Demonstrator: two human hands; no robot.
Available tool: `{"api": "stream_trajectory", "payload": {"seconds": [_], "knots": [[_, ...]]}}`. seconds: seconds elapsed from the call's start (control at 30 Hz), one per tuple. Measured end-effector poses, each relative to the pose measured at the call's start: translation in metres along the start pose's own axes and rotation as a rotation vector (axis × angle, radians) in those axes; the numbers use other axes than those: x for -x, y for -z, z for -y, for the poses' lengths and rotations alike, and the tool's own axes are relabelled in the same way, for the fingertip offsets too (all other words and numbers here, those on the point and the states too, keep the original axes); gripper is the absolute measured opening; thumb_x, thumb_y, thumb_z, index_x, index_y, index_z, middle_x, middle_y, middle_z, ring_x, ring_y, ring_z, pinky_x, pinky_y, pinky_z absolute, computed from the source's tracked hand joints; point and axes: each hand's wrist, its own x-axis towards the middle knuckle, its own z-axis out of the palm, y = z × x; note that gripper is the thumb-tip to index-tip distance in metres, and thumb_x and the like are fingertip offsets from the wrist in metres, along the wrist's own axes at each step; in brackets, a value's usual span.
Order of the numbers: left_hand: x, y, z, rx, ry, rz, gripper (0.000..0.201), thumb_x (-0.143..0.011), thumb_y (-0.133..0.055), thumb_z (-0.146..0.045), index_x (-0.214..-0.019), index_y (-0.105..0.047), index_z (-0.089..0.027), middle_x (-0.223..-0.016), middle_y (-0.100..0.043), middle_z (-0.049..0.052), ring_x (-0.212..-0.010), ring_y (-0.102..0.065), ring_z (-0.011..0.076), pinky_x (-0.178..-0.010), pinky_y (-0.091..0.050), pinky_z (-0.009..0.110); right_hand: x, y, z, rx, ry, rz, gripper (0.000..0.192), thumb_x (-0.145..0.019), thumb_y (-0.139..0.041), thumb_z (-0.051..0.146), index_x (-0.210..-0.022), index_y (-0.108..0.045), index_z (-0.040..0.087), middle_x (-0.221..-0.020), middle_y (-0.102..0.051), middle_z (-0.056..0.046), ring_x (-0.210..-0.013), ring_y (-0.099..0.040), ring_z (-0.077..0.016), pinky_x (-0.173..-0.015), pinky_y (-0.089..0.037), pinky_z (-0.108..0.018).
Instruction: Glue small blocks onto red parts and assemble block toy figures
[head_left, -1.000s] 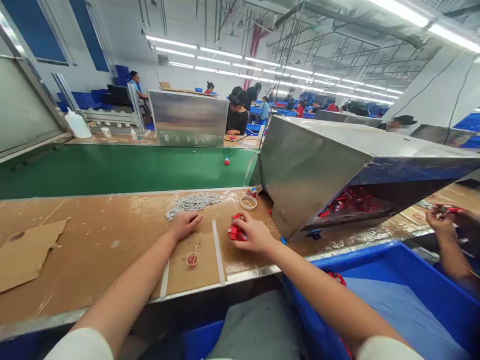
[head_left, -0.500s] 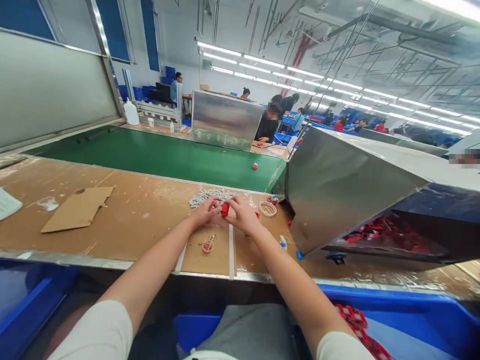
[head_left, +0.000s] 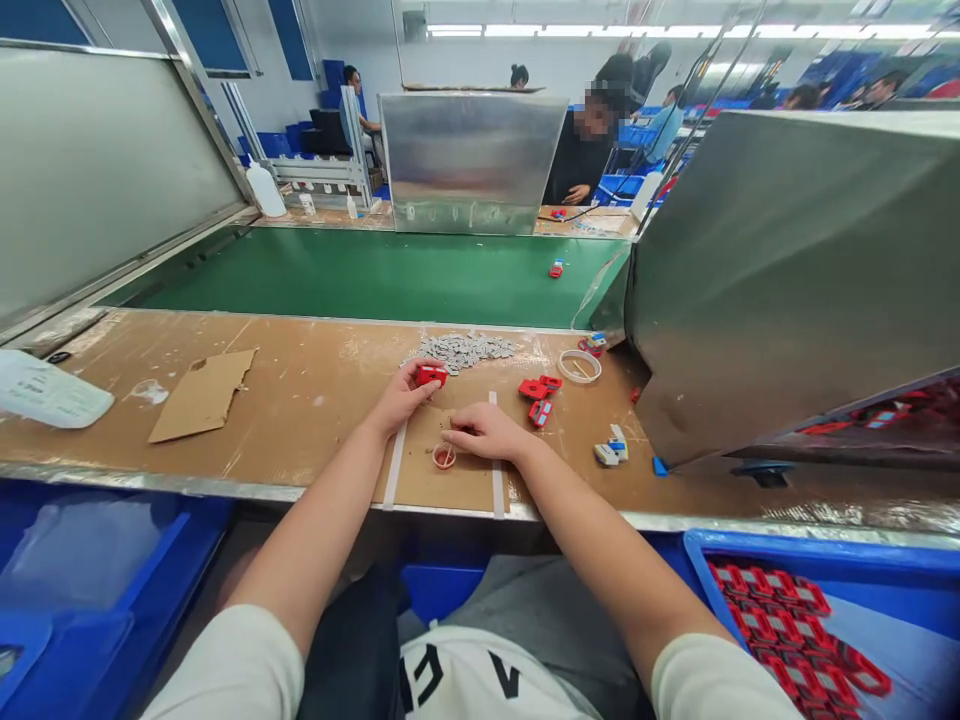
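Observation:
My left hand (head_left: 403, 398) is closed on a small red plastic part (head_left: 431, 375) with a pale patch, held just above the bench by a heap of small grey pieces (head_left: 465, 349). Lower and to the right, my right hand (head_left: 486, 432) hovers over a small round cup (head_left: 444, 457) with reddish contents and a thin stick in it. Its thumb and curled index finger look apart, near the stick's upper end. The cup stands on a cardboard sheet (head_left: 424, 490) edged with white tape. Several red parts (head_left: 538, 395) lie right of this hand.
A green conveyor belt (head_left: 330, 275) runs behind the bench. A metal box (head_left: 772, 280) with red parts inside bounds the right. Also around are a tape ring (head_left: 580, 366), white-blue pieces (head_left: 611, 450), torn cardboard (head_left: 204, 396), a white bottle (head_left: 52, 390) and blue bins (head_left: 810, 550). A co-worker sits across.
My hands have parted: the left keeps the red part, while the right has moved down toward the cup. The camera view has levelled and tilted downward.

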Motion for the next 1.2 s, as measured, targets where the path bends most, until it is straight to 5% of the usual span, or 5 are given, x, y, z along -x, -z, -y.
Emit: {"api": "stream_trajectory", "payload": {"seconds": [0.23, 0.7, 0.9, 1.1, 1.2], "knots": [[-0.003, -0.001, 0.007, -0.124, -0.06, 0.045, 0.06, -0.08, -0.092, -0.042, -0.132, -0.069, -0.022, -0.13, -0.073, 0.011, -0.121, -0.068, 0.0275, -0.112, -0.051, 0.043, 0.0, -0.003, 0.001, -0.042, 0.143, 0.029, 0.049, -0.105, -0.049, 0.045, -0.064, -0.038, 0.02, -0.061, -0.037, 0.005, -0.06, -0.033, -0.0105, -0.063, -0.023, -0.03], [0.002, -0.005, 0.004, -0.219, 0.001, 0.131, 0.043, -0.082, -0.087, -0.033, -0.118, -0.068, -0.019, -0.12, -0.074, 0.01, -0.11, -0.07, 0.0242, -0.102, -0.053, 0.038, 0.0, -0.002, -0.009, -0.311, 0.213, -0.114, 0.045, -0.098, -0.055, 0.034, -0.062, -0.033, 0.022, -0.06, -0.028, 0.007, -0.057, -0.026, -0.0091, -0.057, -0.022, -0.027], [0.005, -0.003, -0.003, -0.33, 0.013, 0.188, 0.047, -0.085, -0.075, -0.029, -0.131, -0.069, -0.021, -0.125, -0.07, 0.01, -0.111, -0.067, 0.0247, -0.098, -0.051, 0.036, 0.002, 0.003, -0.012, -0.386, 0.196, -0.249, 0.045, -0.097, -0.057, 0.032, -0.061, -0.032, 0.022, -0.058, -0.029, 0.007, -0.056, -0.026, -0.0083, -0.057, -0.023, -0.028], [0.005, -0.002, -0.007, -0.224, 0.119, 0.164, 0.043, -0.083, -0.064, -0.027, -0.126, -0.061, -0.023, -0.111, -0.069, 0.004, -0.092, -0.062, 0.0189, -0.083, -0.048, 0.031, 0.001, 0.0, -0.005, -0.363, 0.236, -0.082, 0.045, -0.093, -0.058, 0.026, -0.061, -0.027, 0.022, -0.059, -0.026, 0.007, -0.056, -0.026, -0.0072, -0.056, -0.022, -0.026], [0.006, -0.004, -0.009, -0.172, 0.058, 0.187, 0.049, -0.076, -0.072, -0.025, -0.121, -0.051, -0.024, -0.104, -0.063, 0.001, -0.088, -0.058, 0.0167, -0.081, -0.046, 0.029, 0.0, 0.0, -0.003, -0.375, 0.211, -0.044, 0.045, -0.093, -0.058, 0.028, -0.06, -0.028, 0.022, -0.059, -0.026, 0.007, -0.056, -0.025, -0.0071, -0.055, -0.022, -0.026]]}}
